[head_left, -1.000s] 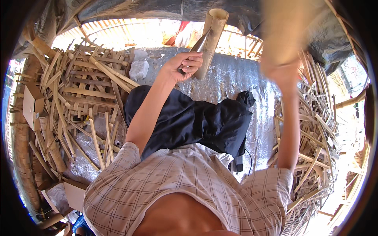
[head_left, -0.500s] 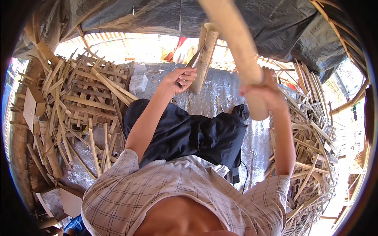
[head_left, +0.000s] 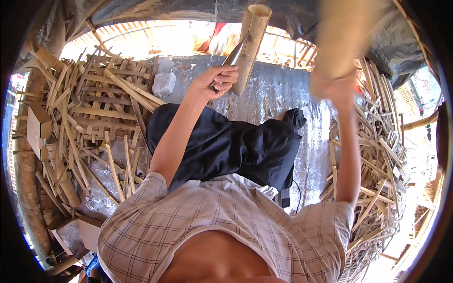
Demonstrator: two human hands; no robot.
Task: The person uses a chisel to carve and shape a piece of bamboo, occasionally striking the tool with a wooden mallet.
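My left hand [head_left: 218, 83] is closed around the handle of a knife [head_left: 234, 54]. Its dark blade meets the side of an upright, tilted bamboo tube [head_left: 252, 47], whose hollow end faces up; how deep the blade sits I cannot tell. Out to the right, my right hand [head_left: 332, 87] grips a thick, pale bamboo piece [head_left: 344, 37], raised and smeared by motion. Below the tube, dark trousers [head_left: 226, 141] cover my folded legs.
A shiny grey sheet [head_left: 278, 89] lies under the tube. Split bamboo strips and lattice [head_left: 106, 101] pile up on the left, more strips [head_left: 373, 141] on the right. A white block [head_left: 163, 85] sits beside the left pile. Dark plastic sheeting [head_left: 165, 12] hangs ahead.
My right hand has swung the thick bamboo piece farther right and slightly up, away from the tube. The tube, knife and left hand appear higher in the picture.
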